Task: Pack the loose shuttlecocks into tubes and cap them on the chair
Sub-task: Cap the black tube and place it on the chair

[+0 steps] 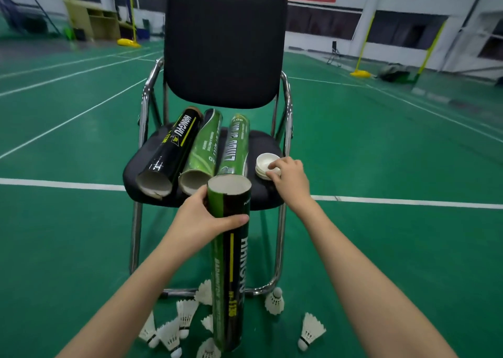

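Note:
My left hand grips a black and green shuttlecock tube near its open top and holds it upright in front of the chair. My right hand reaches onto the seat, its fingers on a stack of white caps at the seat's right side. Three more tubes lie on the seat with open ends toward me: a black one, a green one and another green one. Several loose white shuttlecocks lie on the green floor under and around the chair.
The chair has a black back and chrome legs. White court lines cross the green floor. Yellow net posts and a wooden cabinet stand far behind.

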{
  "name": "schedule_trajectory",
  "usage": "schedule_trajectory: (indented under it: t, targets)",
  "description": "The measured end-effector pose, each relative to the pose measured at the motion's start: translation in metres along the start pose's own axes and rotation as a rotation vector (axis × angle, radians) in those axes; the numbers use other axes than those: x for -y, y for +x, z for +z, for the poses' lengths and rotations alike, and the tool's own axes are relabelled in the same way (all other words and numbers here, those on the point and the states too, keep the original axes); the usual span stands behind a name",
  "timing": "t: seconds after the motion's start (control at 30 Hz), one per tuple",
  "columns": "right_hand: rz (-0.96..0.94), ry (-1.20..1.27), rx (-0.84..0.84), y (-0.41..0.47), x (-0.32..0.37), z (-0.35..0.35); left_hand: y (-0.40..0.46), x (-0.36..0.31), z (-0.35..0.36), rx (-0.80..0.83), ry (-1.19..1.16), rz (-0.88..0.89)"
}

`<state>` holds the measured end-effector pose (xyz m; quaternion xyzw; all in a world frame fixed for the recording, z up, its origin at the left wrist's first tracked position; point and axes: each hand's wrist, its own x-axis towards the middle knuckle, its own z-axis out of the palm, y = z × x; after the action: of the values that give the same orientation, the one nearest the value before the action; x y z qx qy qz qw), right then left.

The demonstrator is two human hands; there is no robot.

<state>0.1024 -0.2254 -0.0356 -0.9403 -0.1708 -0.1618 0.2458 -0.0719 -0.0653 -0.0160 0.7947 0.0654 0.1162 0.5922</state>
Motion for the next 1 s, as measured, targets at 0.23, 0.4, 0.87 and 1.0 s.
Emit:
schedule_trajectory:
  t: [0.23,0.4,0.87,1.0]
  targets:
    - [-0.010,-0.136,-0.049,0.007,-0.004,0.012,0.004,0.005,0.000,0.003,-0.003,-0.014]
    - [-0.043,-0.208,-0.055,0.012,-0.001,0.011,0.004,0.006,0.003,0.003,-0.018,-0.012]
    - [0.091,-0.014,0.038,0.017,0.010,-0.004,-0.001,0.002,0.002,0.008,-0.001,-0.015]
    - [0.178,0.064,0.054,0.020,0.014,-0.008,0.000,0.007,0.003,0.005,0.005,-0.030]
